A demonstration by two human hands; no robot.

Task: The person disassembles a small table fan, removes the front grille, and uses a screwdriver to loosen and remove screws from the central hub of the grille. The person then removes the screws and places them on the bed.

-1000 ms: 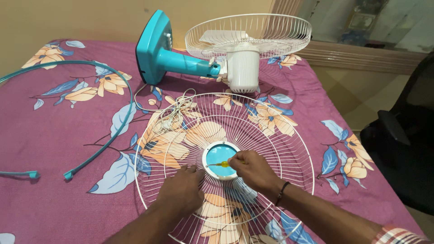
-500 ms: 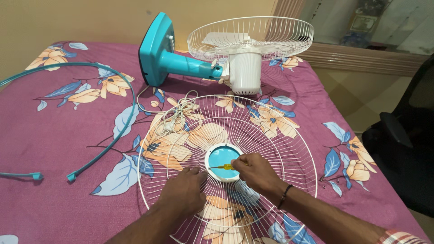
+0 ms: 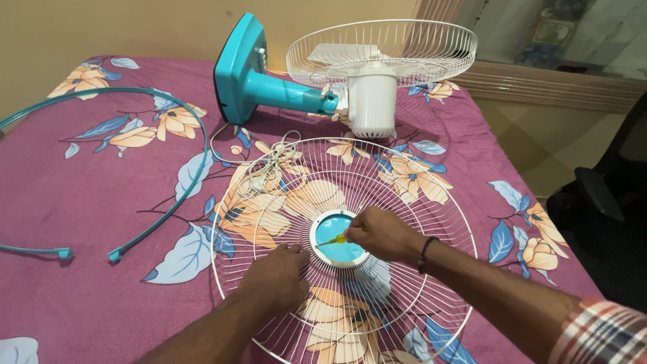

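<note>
Little change is noted: the left hand stays flat on the fan guard, while the right hand keeps the yellow screwdriver pinched at the guard's teal hub, lower centre of the frame.

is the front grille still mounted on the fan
No, the grille lies flat on the bed, apart from the fan.

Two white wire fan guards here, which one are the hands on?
The loose guard lying flat on the bedspread, with the teal centre disc; the other guard is on the fan.
</note>
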